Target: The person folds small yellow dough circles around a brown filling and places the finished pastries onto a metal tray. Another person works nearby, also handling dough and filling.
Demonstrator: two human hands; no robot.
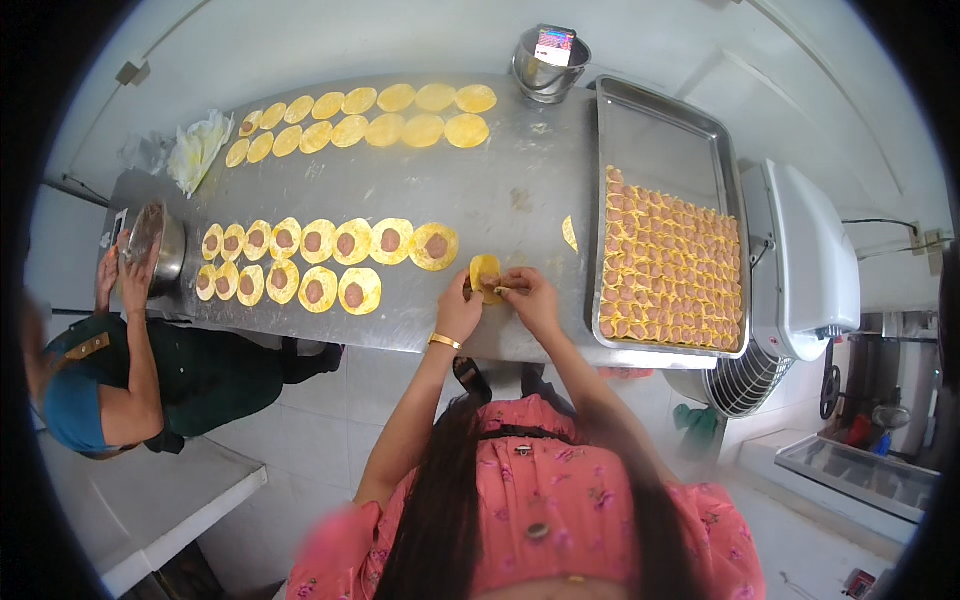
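My left hand (pixel 459 309) grips the near left edge of a round yellow dumpling wrapper (pixel 484 268) just above the steel table. My right hand (pixel 532 302) pinches the same wrapper's right side, where it is partly folded. Some pinkish filling shows between my fingers. To the left, two rows of yellow wrappers lie flat, each with a lump of meat filling (pixel 391 240) in its middle. At the right, a large metal tray (pixel 593 300) holds many finished open-topped dumplings (pixel 670 265) in close rows.
Bare wrappers (pixel 467 131) lie in two rows along the table's (pixel 330 190) far side. A metal bucket (pixel 540 85) with a phone stands behind. A wrapper scrap (pixel 570 233) lies near the tray. At left a co-worker's hands (pixel 136 270) work at a steel bowl (pixel 170 245). A white mixer (pixel 805 250) stands right.
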